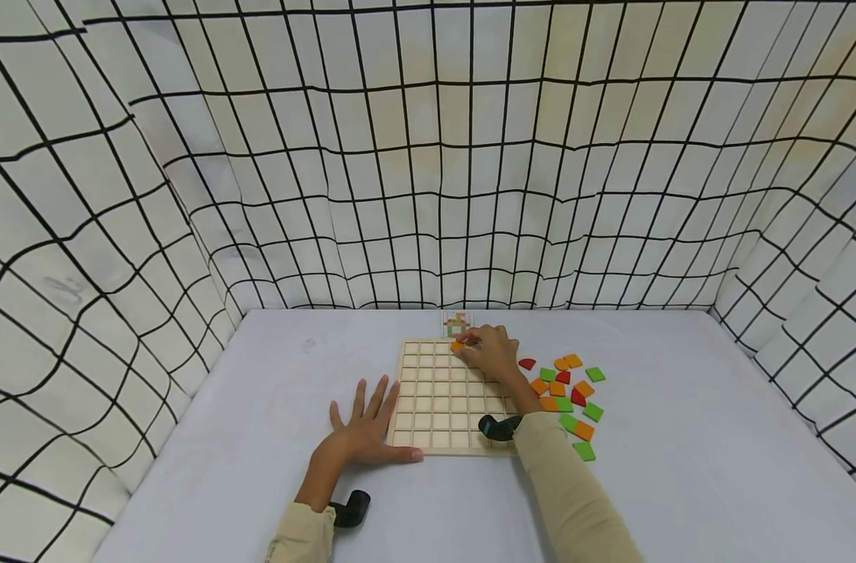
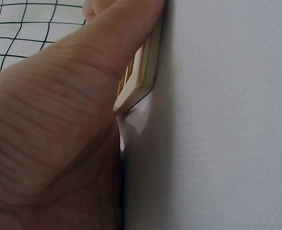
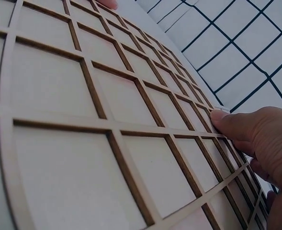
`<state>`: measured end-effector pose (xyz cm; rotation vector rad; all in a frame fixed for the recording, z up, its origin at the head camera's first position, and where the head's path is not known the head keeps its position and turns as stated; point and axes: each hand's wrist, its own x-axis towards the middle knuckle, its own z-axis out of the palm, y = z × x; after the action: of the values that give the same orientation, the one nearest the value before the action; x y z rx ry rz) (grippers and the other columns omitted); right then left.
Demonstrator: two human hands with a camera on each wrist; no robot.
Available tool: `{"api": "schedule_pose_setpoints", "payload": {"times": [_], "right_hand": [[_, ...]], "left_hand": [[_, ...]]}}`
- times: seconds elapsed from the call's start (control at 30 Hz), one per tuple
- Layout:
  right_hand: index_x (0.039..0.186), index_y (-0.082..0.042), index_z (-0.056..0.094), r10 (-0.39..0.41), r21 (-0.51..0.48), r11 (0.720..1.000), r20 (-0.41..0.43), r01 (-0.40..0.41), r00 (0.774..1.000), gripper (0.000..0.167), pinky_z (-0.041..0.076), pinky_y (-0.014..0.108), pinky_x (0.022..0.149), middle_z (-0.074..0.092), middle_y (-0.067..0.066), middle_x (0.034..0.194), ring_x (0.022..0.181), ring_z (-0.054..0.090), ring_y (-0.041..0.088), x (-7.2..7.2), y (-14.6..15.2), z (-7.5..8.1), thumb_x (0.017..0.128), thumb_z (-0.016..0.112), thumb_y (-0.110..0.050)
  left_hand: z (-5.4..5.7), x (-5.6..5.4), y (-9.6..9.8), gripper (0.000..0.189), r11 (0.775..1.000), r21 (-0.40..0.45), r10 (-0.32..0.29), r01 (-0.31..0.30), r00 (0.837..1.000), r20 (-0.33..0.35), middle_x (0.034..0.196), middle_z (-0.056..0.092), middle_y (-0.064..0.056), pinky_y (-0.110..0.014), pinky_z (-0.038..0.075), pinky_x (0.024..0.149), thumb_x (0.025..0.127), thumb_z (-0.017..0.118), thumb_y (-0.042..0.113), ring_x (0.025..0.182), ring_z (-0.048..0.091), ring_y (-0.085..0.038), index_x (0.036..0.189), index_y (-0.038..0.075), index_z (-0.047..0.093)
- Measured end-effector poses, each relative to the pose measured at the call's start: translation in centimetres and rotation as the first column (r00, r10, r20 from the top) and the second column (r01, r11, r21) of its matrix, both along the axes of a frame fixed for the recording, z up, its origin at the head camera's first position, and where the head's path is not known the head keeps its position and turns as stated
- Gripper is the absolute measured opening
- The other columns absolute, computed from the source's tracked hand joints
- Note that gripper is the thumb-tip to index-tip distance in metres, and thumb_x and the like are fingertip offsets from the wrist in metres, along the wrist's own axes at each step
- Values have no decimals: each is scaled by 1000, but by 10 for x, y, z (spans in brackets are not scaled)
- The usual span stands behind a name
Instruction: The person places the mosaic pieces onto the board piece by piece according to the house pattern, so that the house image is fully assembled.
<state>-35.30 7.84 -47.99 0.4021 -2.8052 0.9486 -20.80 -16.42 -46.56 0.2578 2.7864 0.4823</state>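
Observation:
A pale wooden grid board [image 1: 424, 405] with square compartments lies on the table. Over its far edge, right of the middle, my right hand [image 1: 492, 352] pinches an orange tile [image 1: 457, 346] between thumb and fingers. From the right wrist view, that hand [image 3: 270, 139] is at the far end of the grid, and the tile is hidden. My left hand [image 1: 360, 438] rests on the table with fingers spread, touching the board's near left corner. The left wrist view has this hand [image 2: 50, 115] close up beside the board's edge [image 2: 148, 72].
To the board's right lie loose green tiles [image 1: 595, 374], orange tiles [image 1: 584, 431] and red rounded pieces [image 1: 528, 363]. A small printed pattern card [image 1: 459, 319] is just beyond the board. White walls with black netting [image 1: 428, 172] enclose the table [image 1: 259, 407] at the back and sides.

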Motion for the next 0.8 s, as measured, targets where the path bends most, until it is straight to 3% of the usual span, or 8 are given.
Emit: {"api": "schedule_pose_setpoints", "payload": {"times": [0.33,0.8], "right_hand": [[102,-27,75,15,-28,1000,7,-15,1000,19,36,62,88,68,-1,101,105,54,28,0,1,-1,87,72,-39],[106,-28,75,10,-33,999,37,-8,999,20,34,60,90,68,-2,103,106,53,26,0,1,-2,88,72,-36]], "left_hand": [[2,1,0,122,1000,13,2,-2,1000,-13,166,-5,-9,-77,-8,106,71,67,75,150,-14,-42,159,16,6],[1,1,-1,123,1000,18,2,-2,1000,-14,166,-5,-10,-78,-8,105,71,68,75,149,-14,-43,159,15,7]]}}
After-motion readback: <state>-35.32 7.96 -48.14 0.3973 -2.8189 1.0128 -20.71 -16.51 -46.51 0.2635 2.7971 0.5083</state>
